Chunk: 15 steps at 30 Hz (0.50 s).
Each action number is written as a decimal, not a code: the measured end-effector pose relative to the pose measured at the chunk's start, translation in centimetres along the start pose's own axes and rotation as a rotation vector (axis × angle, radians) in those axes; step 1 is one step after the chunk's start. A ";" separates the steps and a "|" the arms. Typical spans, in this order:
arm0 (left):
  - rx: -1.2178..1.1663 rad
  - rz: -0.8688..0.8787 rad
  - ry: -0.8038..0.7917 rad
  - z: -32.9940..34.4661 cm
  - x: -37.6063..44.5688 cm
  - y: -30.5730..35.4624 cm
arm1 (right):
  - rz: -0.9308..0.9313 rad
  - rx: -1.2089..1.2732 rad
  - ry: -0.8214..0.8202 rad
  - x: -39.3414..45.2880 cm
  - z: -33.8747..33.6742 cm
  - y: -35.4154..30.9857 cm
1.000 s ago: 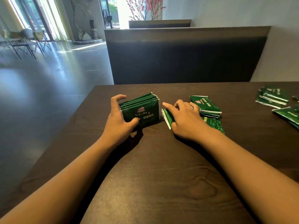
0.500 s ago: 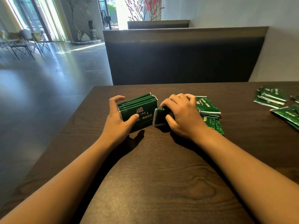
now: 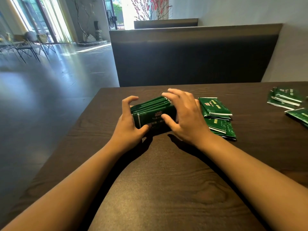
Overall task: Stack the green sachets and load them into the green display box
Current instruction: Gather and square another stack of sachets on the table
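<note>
A stack of green sachets (image 3: 150, 108) stands on edge on the dark wooden table (image 3: 166, 180), with one more sachet pressed flat against its near face. My left hand (image 3: 128, 125) grips the stack's left end, thumb on the front sachet. My right hand (image 3: 185, 115) holds the right end, fingers spread over the top and thumb on the front. A loose pile of green sachets (image 3: 216, 114) lies just right of my right hand. No green display box is in view.
More green sachets (image 3: 285, 98) lie scattered at the table's far right edge, with another sachet (image 3: 298, 115) nearer. A dark booth backrest (image 3: 191, 55) rises behind the table. The table's left edge drops to a grey floor.
My right hand picked a sachet from the pile on the right, carried it left and pressed it against the front of the stack. My left hand kept hold of the stack.
</note>
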<state>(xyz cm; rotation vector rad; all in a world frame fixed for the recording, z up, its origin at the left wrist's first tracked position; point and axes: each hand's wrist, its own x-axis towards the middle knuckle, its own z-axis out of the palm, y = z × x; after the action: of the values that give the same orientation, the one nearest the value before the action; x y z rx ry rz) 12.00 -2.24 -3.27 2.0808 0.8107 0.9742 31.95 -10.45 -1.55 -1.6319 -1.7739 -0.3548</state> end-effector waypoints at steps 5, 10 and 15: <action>-0.020 -0.007 -0.043 0.0 -0.1 0.2 | 0.144 0.056 -0.275 -0.3 -0.7 0.7; -0.019 -0.028 -0.005 0.0 0.0 0.4 | 0.126 0.007 -0.306 -0.1 -0.3 0.1; -0.042 -0.073 0.004 0.0 -0.1 0.7 | 0.376 -0.283 -0.175 0.3 -1.8 3.1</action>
<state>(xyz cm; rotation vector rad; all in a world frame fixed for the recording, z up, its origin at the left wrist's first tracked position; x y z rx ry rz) 12.10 -2.66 -2.77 2.0004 0.8546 0.9482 35.45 -10.86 -0.81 -2.2104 -1.5434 -0.3037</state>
